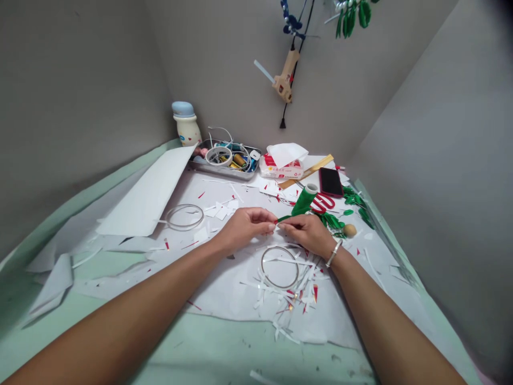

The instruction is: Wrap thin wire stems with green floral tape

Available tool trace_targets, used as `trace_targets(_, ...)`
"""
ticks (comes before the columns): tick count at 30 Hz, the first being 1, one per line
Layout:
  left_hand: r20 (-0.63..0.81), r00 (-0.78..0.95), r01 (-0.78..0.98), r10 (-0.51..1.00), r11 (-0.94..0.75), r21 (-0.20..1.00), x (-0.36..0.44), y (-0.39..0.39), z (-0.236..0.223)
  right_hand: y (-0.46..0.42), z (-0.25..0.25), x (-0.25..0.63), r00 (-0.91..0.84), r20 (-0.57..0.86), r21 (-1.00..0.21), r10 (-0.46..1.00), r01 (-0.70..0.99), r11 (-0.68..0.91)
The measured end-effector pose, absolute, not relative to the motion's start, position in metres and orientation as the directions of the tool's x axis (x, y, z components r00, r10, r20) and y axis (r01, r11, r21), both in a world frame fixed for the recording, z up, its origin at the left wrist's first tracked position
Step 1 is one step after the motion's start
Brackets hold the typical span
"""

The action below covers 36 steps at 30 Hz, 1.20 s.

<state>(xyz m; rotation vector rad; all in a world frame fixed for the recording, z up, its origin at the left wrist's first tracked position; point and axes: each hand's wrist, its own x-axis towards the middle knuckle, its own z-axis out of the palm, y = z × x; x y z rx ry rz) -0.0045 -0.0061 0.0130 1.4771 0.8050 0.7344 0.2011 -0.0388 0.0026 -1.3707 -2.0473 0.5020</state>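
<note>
My left hand (245, 224) and my right hand (306, 233) meet above the middle of the table, both with fingers pinched. Between their fingertips is a small piece with a red tip (276, 221) joined to a strip of green tape that runs up to a green tape roll (304, 200) standing just behind my right hand. Which hand carries what part I cannot make out exactly. A thin metal ring (279, 267) lies on white paper just below the hands, among white and red paper scraps (292, 299). A silver bracelet is on my right wrist.
A second ring (185, 216) lies to the left. Red scissors (323, 202), green leaves (352, 200) and a small wooden ball (350, 230) sit at the right. Behind are a metal tray (228, 167), tissue pack (280, 167), dark phone (331, 182), bottle (186, 126) and a hanging glue gun (284, 80).
</note>
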Motion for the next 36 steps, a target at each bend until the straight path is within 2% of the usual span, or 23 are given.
trace_targets(4, 0.009, 0.409, 0.115, 0.913, -0.062, 0.991, -0.004, -0.003, 0.012, -0.043, 0.006, 0.192, -0.418, 0.304, -0.508, 0.856, 0.689, 0.517)
trace_targets(7, 0.063, 0.291, 0.28, 0.955, -0.148, 0.949, -0.005, -0.001, 0.011, -0.047, 0.008, 0.186, -0.507, 0.335, -0.378, 0.794, 0.7, 0.606)
trace_targets(10, 0.173, 0.275, 0.478, 0.946, -0.291, 0.829, -0.005, -0.001, 0.01, -0.049, 0.01, 0.185, -0.525, 0.405, -0.305, 0.749, 0.694, 0.652)
trace_targets(14, 0.239, 0.426, 0.574, 0.873, -0.465, 0.674, -0.006, -0.004, 0.008, -0.048, 0.012, 0.189, -0.433, 0.491, -0.357, 0.756, 0.692, 0.628)
trace_targets(18, 0.225, 0.613, 0.457, 0.757, -0.572, 0.681, -0.004, -0.011, 0.009, -0.043, 0.011, 0.198, -0.303, 0.508, -0.523, 0.806, 0.635, 0.568)
trace_targets(20, 0.219, 0.655, 0.364, 0.723, -0.557, 0.747, -0.003, -0.014, 0.011, -0.04, 0.009, 0.202, -0.229, 0.496, -0.6, 0.837, 0.607, 0.521)
trace_targets(22, 0.185, 0.664, 0.275, 0.725, -0.467, 0.841, -0.003, -0.014, 0.013, -0.038, 0.006, 0.206, -0.181, 0.47, -0.643, 0.864, 0.6, 0.475)
trace_targets(26, 0.096, 0.579, 0.145, 0.81, -0.218, 0.965, -0.003, -0.01, 0.014, -0.038, 0.004, 0.205, -0.217, 0.402, -0.646, 0.89, 0.622, 0.443)
trace_targets(30, 0.104, 0.382, 0.166, 0.918, -0.178, 0.97, -0.004, -0.004, 0.013, -0.043, 0.006, 0.194, -0.392, 0.344, -0.515, 0.853, 0.682, 0.52)
trace_targets(33, 0.132, 0.272, 0.295, 0.953, -0.213, 0.931, -0.004, -0.001, 0.012, -0.047, 0.009, 0.186, -0.508, 0.365, -0.369, 0.78, 0.691, 0.622)
trace_targets(36, 0.197, 0.251, 0.454, 0.948, -0.295, 0.841, -0.005, 0.0, 0.01, -0.05, 0.011, 0.183, -0.557, 0.419, -0.273, 0.717, 0.676, 0.684)
